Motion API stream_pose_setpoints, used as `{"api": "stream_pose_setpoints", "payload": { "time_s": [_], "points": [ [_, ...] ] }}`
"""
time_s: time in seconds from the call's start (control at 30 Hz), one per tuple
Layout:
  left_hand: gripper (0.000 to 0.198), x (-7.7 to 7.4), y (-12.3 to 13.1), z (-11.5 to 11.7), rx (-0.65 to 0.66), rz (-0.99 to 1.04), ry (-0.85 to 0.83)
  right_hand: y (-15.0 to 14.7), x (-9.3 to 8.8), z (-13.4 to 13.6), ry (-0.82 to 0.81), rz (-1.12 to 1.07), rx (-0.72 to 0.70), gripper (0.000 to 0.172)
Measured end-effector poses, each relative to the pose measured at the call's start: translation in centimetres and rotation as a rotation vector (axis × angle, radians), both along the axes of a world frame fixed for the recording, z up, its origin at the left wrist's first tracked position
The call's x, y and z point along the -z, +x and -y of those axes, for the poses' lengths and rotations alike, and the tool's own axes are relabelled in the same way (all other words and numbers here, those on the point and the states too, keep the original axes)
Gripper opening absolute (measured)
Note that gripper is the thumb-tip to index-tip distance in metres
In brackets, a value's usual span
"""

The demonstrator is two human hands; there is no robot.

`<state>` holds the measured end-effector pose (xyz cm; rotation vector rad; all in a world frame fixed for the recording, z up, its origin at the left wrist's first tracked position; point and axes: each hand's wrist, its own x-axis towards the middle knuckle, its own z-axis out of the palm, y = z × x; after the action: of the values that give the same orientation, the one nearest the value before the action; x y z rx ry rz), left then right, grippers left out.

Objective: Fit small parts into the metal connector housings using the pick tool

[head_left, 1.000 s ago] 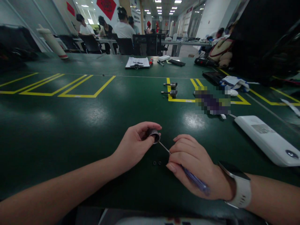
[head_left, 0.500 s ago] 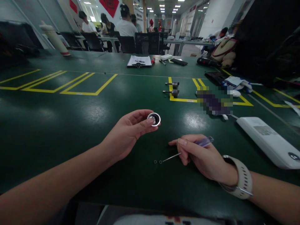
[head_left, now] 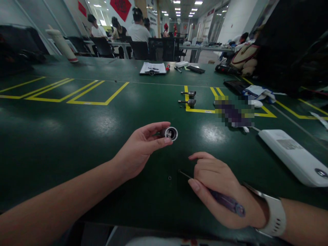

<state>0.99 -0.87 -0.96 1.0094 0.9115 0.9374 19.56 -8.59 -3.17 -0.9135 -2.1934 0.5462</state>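
Right, your left hand point(head_left: 139, 150) is up off the desk point(head_left: 64, 136), thumb and fingertips pinching a small metal cup-shaped part point(head_left: 170, 133), its open end turned toward you w/ something small visible inside. Your right hand point(head_left: 217, 191) sits lower, near the desk's front edge, fingers curled tight round a purple-handled screwdriver point(head_left: 225, 202). Its thin shaft pokes out left past your thumb, tip point(head_left: 179, 171) low over the desk; can't tell if it touches. Just left of that tip lies one tiny dark screw point(head_left: 169, 178) on the desk, apart from both hands. White watch point(head_left: 275, 215) on your right wrist.

Farther out, approx centre-right, two more metal parts w/ stems point(head_left: 188, 97) lie side by side at a yellow line point(head_left: 197, 110), well apart from your hands. Blurred-out patch right beside them. A long white device point(head_left: 292, 157) lies at an angle to the right of your right hand, near but not touching. White cloth point(head_left: 258, 91) beyond that.

Far side of the desk: clipboard w/ papers point(head_left: 153, 68), a dark flat item point(head_left: 196, 69) next to it. Left half of the desk shows yellow marked boxes point(head_left: 77, 90). Other people point(head_left: 138, 29) sit at tables in the background, backs to you.
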Motion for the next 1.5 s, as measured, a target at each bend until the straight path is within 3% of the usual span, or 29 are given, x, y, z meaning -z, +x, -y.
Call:
{"api": "stream_pose_setpoints", "payload": {
  "time_s": [0.33,0.77,1.27,1.5],
  "points": [
    [0.03,0.7,0.2,0.5,0.109,-0.117,0.094,0.4,-0.7,-0.3,0.324,-0.063,0.082,0.013],
    [0.029,0.7,0.6,1.1,0.181,-0.242,0.107,0.3,-0.1,-0.5,0.325,0.047,0.151,0.012],
    [0.026,1.2,1.0,1.2,0.105,-0.397,0.335,-0.4,0.1,-0.4,0.387,0.125,0.131,0.017],
    [0.025,1.6,1.0,1.1,0.099,-0.41,0.318,-0.4,-0.1,-0.2,0.343,0.114,0.124,0.016]
  ]
}}
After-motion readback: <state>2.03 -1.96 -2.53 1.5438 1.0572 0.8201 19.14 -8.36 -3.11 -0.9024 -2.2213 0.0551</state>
